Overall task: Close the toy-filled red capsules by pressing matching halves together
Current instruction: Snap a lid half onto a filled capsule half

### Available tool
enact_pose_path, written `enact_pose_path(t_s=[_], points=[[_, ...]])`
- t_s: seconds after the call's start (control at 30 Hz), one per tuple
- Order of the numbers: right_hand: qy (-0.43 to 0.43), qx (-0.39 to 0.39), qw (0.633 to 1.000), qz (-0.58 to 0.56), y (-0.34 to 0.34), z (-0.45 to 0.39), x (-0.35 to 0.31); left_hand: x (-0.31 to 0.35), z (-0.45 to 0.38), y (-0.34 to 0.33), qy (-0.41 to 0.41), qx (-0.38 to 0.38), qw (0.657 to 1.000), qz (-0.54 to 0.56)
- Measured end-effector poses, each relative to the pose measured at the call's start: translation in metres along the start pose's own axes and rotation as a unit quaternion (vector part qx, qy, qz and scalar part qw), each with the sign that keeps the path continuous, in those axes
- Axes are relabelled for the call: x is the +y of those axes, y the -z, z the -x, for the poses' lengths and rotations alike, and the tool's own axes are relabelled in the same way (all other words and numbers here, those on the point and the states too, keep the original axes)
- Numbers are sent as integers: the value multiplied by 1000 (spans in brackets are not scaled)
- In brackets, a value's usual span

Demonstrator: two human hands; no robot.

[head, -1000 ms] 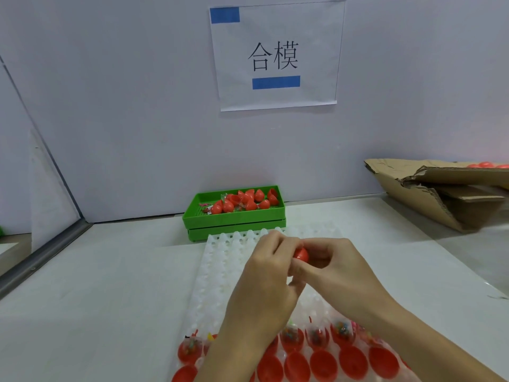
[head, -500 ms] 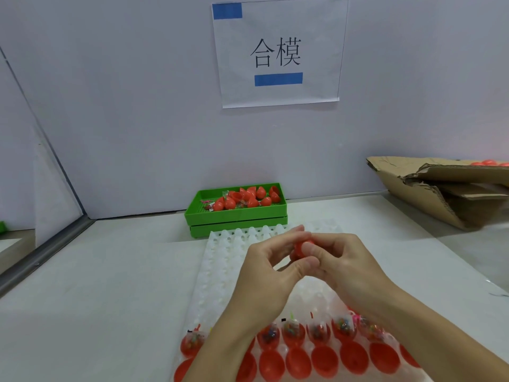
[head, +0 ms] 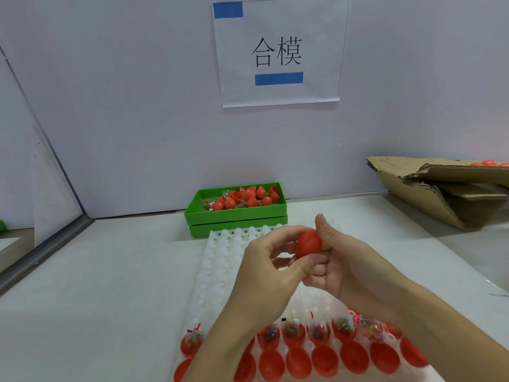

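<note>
Head view: my left hand (head: 271,267) and right hand (head: 349,267) pinching red capsule (head: 309,243) above white tray (head: 220,260). Toy-filled halves (head: 316,330) and empty halves (head: 325,361) wait in near rows; most work remains.

capsule (head: 308,243): glossy smooth plastic | holder tray (head: 220,260): matt white plastic | box (head: 446,188): rough corrugated cardboard

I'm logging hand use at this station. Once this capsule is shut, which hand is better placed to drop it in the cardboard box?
Right, probably. The right hand cradles the red capsule, and the cardboard box lies on that side. The left hand only pinches the capsule's near end.
</note>
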State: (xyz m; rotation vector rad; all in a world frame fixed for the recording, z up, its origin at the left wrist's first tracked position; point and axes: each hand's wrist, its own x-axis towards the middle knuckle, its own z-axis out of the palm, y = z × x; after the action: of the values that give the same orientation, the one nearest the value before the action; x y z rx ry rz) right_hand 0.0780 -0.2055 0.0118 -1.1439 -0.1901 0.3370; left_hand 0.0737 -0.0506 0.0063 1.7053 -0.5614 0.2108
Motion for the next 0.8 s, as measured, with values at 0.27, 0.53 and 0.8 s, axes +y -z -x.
enact_pose_path(t_s=[0.27, 0.53, 0.8], points=[[-34, 11, 999, 5, 1, -1, 0, -7, -4, 0, 32, 43, 997, 60], [284, 175, 860, 385, 2, 2, 8, -9, -7, 4, 133, 80, 947, 281], [294, 97, 844, 438, -1, 5, 11, -8, -5, -1, 145, -17, 945, 293]])
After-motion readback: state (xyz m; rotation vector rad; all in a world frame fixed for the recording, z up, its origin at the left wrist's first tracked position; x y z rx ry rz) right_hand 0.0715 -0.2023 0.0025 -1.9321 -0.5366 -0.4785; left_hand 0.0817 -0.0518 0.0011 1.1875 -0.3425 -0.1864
